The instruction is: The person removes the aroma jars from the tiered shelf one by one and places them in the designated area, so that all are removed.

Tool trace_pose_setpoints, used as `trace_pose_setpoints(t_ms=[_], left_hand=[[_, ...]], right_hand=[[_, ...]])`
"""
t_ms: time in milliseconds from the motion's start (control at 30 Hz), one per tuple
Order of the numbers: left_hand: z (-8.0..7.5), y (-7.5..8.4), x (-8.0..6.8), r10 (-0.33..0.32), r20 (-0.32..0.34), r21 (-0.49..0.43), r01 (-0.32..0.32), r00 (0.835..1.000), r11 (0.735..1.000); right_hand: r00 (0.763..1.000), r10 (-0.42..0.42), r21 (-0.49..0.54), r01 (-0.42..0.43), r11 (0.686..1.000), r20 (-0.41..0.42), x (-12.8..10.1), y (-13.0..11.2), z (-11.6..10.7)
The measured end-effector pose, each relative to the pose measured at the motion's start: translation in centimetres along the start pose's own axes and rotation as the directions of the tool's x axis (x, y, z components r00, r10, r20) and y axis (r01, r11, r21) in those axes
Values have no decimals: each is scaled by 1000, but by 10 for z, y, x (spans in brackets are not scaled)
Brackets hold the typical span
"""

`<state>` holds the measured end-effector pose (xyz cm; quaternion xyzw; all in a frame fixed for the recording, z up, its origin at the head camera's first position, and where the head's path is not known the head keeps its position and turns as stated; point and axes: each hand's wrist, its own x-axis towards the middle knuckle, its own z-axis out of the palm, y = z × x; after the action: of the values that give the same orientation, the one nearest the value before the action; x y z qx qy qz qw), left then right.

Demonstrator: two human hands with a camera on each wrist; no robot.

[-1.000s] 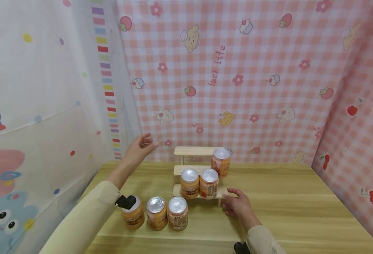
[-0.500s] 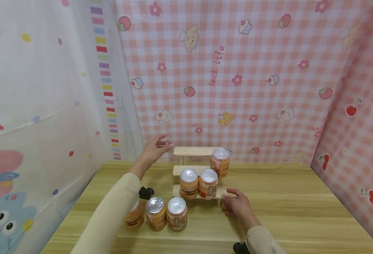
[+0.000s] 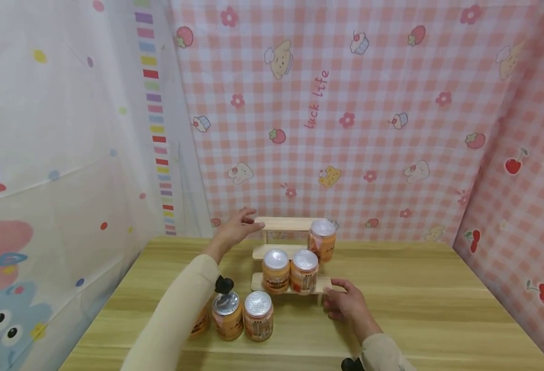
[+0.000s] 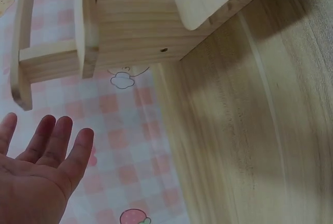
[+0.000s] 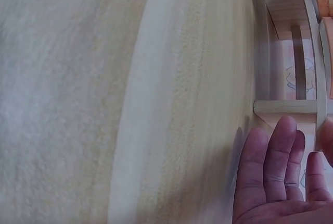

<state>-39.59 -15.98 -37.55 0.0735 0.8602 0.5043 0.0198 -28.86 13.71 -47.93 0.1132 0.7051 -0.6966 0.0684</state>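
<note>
A three-tier wooden display rack (image 3: 288,223) stands toward the back of the table. Beside the left end of its top shelf is my left hand (image 3: 235,231), fingers loosely spread; the left wrist view shows these fingers (image 4: 78,153) apart from the wood. My right hand (image 3: 351,305) grips the right end of the lowest shelf, thumb over the board and fingers (image 5: 278,159) below it by the leg. Two orange-labelled cans (image 3: 276,272) with silver lids sit side by side on the lowest shelf. Another can (image 3: 322,241) is on the middle shelf's right end.
Several similar cans stand in a row on the table (image 3: 420,299) at the front left; my left sleeve (image 3: 174,314) partly covers the leftmost can (image 3: 200,322). A pink checked cloth (image 3: 346,103) hangs behind the rack, and a white patterned cloth (image 3: 82,129) on the left.
My left hand has moved right, up to the left end of the top shelf, and its sleeve now covers more of the leftmost can. The right hand and the rack have stayed put.
</note>
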Motion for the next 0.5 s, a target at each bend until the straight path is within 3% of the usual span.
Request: trace_pose_setpoints(t_ms=[333,500], left_hand=[[4,-1,6,51,10,30,-51,999,998],[4,-3,4,32,7,56,-32,999,998]], right_hand=[[1000,-21,18,21,1000,1,-1,1,-5],[999,-36,12,36,999,-10,-3,-2,-18]])
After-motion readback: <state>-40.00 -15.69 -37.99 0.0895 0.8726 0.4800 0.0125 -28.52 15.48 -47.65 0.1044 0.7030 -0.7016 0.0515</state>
